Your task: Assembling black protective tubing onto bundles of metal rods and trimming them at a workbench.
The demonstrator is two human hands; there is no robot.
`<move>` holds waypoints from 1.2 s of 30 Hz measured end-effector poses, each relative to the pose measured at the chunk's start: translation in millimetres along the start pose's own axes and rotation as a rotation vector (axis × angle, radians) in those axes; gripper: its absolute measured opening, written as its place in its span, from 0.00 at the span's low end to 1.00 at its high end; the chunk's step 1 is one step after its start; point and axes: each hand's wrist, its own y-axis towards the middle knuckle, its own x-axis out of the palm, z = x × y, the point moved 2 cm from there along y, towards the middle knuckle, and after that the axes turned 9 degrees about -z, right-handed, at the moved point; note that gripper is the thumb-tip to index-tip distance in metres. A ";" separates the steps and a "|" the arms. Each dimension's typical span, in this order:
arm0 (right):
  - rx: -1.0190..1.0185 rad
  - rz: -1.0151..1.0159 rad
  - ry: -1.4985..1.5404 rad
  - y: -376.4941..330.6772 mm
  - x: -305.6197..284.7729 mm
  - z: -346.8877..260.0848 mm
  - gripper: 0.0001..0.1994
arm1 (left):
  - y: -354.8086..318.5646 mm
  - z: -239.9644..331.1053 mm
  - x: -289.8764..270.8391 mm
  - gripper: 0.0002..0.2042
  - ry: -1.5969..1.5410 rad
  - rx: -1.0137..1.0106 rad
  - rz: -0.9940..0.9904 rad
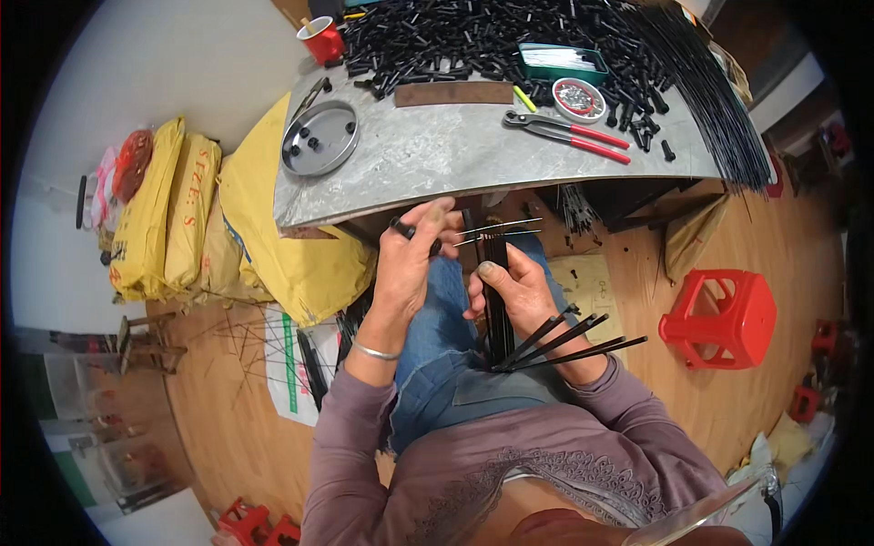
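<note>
My right hand (519,289) grips a bundle of long black ribs (496,300) that stand over my lap, their lower ends fanning out to the right (583,338). Thin wires (501,229) stick out near the top of the bundle. My left hand (411,250) sits just left of the bundle, pinching a small black tube piece (403,228) between its fingers, fingertips close to the wires. A bracelet rings my left wrist.
A grey worktable (455,150) ahead carries a heap of black tube pieces (473,36), red-handled pliers (569,130), a round metal dish (319,138), a green tray (563,62), a small tin (579,98), a red cup (323,41). Yellow sacks (182,209) lie left; a red stool (724,318) stands right.
</note>
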 end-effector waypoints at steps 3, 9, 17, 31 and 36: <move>-0.005 0.012 0.015 -0.3 -3.0 -0.3 0.09 | -12.5 -9.3 -7.3 0.21 0.079 -0.027 -0.085; -0.048 -0.003 0.016 -1.3 2.0 -3.5 0.09 | -23.1 -17.5 15.7 0.17 0.108 -0.033 -0.017; -0.078 0.018 -0.694 -1.8 -22.1 -17.9 0.11 | -20.1 -24.4 19.2 0.14 0.011 0.009 -0.031; 0.163 -0.121 -0.231 4.1 -42.9 1.8 0.15 | -22.0 -35.1 18.9 0.15 -0.185 -0.012 -0.108; 0.061 -0.102 -0.309 4.7 -38.1 3.7 0.14 | -28.1 -32.4 28.3 0.18 -0.027 0.078 -0.048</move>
